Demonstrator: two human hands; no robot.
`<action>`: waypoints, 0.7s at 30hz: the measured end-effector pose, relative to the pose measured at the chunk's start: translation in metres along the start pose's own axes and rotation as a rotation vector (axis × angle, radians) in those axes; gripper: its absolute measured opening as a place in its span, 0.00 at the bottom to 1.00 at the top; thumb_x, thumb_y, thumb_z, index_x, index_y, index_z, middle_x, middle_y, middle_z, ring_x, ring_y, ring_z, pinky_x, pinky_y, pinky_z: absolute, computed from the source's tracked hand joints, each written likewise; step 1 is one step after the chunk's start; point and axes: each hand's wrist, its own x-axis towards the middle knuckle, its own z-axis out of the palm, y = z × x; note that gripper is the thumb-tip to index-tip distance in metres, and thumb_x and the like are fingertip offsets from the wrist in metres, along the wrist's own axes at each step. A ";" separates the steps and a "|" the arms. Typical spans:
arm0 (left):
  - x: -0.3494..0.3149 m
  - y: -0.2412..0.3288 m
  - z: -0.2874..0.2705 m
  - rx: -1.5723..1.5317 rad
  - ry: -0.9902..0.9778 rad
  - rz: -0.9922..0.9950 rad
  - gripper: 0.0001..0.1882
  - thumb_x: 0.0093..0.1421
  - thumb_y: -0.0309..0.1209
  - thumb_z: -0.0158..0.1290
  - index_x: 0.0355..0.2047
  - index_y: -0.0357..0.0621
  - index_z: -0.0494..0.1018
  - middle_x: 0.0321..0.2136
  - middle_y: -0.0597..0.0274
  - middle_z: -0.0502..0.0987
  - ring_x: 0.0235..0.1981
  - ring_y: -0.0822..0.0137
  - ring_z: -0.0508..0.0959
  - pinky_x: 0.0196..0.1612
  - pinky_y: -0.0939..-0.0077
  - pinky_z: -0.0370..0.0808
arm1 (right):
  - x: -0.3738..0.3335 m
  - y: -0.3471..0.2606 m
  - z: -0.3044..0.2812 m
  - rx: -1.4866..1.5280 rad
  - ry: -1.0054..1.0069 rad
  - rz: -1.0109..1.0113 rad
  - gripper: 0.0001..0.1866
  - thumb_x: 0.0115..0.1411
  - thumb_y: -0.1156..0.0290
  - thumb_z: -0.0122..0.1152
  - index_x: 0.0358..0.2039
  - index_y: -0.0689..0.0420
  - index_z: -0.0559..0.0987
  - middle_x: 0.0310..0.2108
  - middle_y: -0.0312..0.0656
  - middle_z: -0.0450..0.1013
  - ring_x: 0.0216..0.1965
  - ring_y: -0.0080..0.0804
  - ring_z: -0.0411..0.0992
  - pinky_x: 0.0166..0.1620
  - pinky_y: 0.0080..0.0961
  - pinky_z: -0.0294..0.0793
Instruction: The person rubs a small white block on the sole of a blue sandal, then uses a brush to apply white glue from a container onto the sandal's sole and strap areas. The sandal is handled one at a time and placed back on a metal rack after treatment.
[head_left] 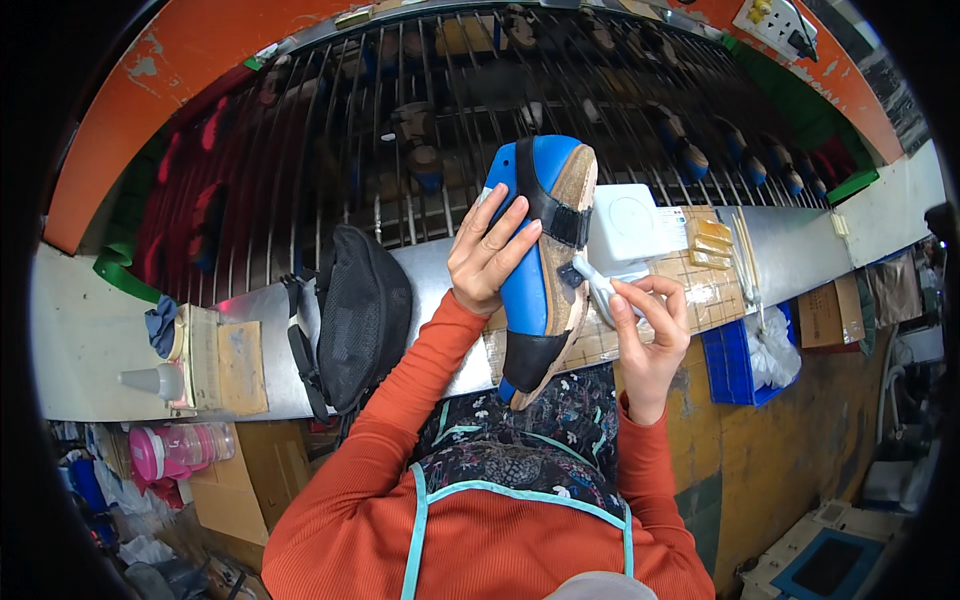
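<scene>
A sandal on a blue shoe last (525,295) is held up, tilted, in front of me over the bench edge. It has black straps and a cork-coloured sole that faces right. My left hand (485,250) grips it from the left, fingers laid across the blue surface and the thumb out of sight. My right hand (652,335) pinches a pale, slim brush-like tool (600,288) between thumb and fingers. The tool's head is against the side of the sole, near a dark patch at mid-length. Its exact kind is hard to make out.
Behind the sandal stands a white container (628,225) beside yellowish blocks (710,245) and thin sticks (745,255). A black bag (367,310) lies to the left. Beyond the bench, metal bars (310,170) carry several more shoes. A blue crate (727,365) sits lower right.
</scene>
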 end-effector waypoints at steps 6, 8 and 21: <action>0.000 0.000 -0.002 0.054 -0.041 0.018 0.17 0.49 0.26 0.58 0.42 0.49 0.78 0.47 0.57 0.77 0.52 0.50 0.74 0.54 0.53 0.71 | 0.002 0.000 0.006 -0.207 0.064 -0.126 0.10 0.51 0.80 0.65 0.36 0.58 0.83 0.35 0.38 0.70 0.30 0.22 0.67 0.34 0.19 0.67; 0.001 0.000 -0.002 0.061 -0.046 0.022 0.16 0.50 0.26 0.58 0.42 0.49 0.78 0.47 0.58 0.77 0.52 0.50 0.74 0.54 0.53 0.71 | 0.002 0.001 0.008 -0.260 0.094 -0.157 0.12 0.50 0.76 0.67 0.37 0.53 0.84 0.35 0.35 0.70 0.28 0.21 0.66 0.40 0.22 0.58; 0.003 0.002 -0.003 0.108 -0.112 0.060 0.16 0.50 0.27 0.58 0.41 0.52 0.78 0.47 0.61 0.77 0.53 0.51 0.73 0.53 0.53 0.71 | 0.006 0.004 0.018 -0.550 0.293 -0.378 0.16 0.45 0.71 0.71 0.38 0.47 0.84 0.34 0.34 0.71 0.33 0.23 0.67 0.39 0.27 0.50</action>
